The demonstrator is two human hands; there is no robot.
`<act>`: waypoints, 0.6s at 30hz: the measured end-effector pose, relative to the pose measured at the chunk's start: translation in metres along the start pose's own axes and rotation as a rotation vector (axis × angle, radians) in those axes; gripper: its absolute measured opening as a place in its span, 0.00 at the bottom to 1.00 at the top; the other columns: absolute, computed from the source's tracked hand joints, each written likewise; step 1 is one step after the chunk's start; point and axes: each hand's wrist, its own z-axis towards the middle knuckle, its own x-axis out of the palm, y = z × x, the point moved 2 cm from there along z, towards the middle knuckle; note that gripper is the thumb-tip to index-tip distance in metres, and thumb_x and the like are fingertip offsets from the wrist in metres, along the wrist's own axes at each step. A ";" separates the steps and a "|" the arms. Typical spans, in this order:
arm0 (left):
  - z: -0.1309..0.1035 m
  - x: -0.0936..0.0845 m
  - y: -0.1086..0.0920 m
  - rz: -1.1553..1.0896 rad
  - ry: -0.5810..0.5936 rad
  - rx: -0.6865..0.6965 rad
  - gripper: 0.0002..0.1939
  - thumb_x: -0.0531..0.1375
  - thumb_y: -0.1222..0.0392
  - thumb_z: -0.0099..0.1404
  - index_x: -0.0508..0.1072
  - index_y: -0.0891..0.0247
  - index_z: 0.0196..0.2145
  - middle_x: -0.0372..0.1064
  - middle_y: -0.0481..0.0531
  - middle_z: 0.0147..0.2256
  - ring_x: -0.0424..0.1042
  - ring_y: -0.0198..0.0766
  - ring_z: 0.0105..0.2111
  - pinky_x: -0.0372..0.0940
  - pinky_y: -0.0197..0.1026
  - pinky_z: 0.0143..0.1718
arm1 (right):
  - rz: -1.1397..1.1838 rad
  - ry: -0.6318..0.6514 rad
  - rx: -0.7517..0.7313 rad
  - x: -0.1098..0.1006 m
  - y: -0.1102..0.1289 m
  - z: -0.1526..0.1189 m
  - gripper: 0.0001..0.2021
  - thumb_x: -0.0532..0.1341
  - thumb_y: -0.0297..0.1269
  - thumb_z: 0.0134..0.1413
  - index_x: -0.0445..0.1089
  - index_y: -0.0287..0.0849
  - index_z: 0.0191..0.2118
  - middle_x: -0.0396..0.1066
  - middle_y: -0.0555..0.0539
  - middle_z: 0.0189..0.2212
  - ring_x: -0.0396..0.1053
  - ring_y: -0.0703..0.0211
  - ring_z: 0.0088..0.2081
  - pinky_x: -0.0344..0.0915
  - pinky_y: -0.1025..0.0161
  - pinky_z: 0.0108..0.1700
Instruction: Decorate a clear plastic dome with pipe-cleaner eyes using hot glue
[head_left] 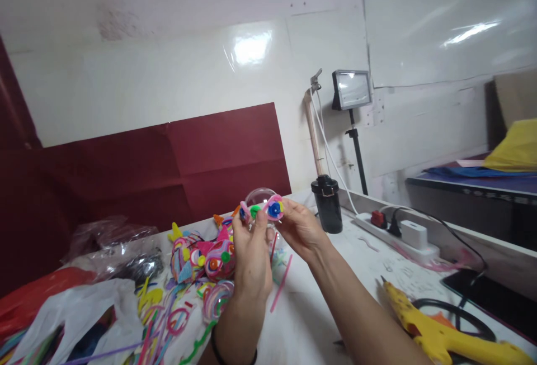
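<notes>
I've left hand [253,253], right hand [302,230] gripping pink-looped piece [274,209], likely unfinished. Decorated figures [220,260] (done, seemingly) near table's [306,300] back edge

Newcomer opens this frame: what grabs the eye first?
Bright fuzzy loops at centre, held between the left hand and right hand. Next, the yellow glue gun at lower right. Then the maroon sheet against the wall, left of centre.
</notes>
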 end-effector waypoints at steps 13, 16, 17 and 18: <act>-0.001 -0.002 0.001 -0.008 0.032 0.011 0.20 0.72 0.56 0.52 0.69 0.60 0.39 0.65 0.44 0.33 0.63 0.25 0.23 0.58 0.31 0.24 | -0.005 0.004 -0.007 -0.001 0.001 0.001 0.11 0.76 0.39 0.36 0.76 0.42 0.25 0.73 0.52 0.22 0.65 0.62 0.27 0.60 0.63 0.29; -0.001 -0.003 0.002 -0.005 0.032 0.022 0.20 0.72 0.56 0.53 0.69 0.60 0.40 0.65 0.44 0.33 0.62 0.24 0.23 0.57 0.31 0.23 | -0.002 0.013 -0.005 -0.001 0.001 0.001 0.11 0.76 0.38 0.36 0.76 0.42 0.25 0.72 0.52 0.22 0.65 0.62 0.27 0.59 0.63 0.29; -0.001 -0.003 0.002 -0.001 0.034 0.024 0.20 0.72 0.56 0.54 0.68 0.60 0.40 0.65 0.44 0.33 0.62 0.24 0.22 0.57 0.31 0.23 | 0.000 0.014 -0.005 -0.001 0.001 0.001 0.10 0.76 0.38 0.36 0.76 0.42 0.25 0.72 0.52 0.22 0.65 0.62 0.27 0.60 0.63 0.29; -0.001 -0.003 0.002 0.002 0.035 0.026 0.20 0.72 0.56 0.54 0.68 0.59 0.40 0.65 0.44 0.33 0.61 0.24 0.22 0.56 0.31 0.22 | 0.003 0.013 -0.005 -0.001 0.001 0.001 0.10 0.76 0.37 0.36 0.75 0.42 0.25 0.72 0.52 0.23 0.65 0.63 0.27 0.60 0.63 0.30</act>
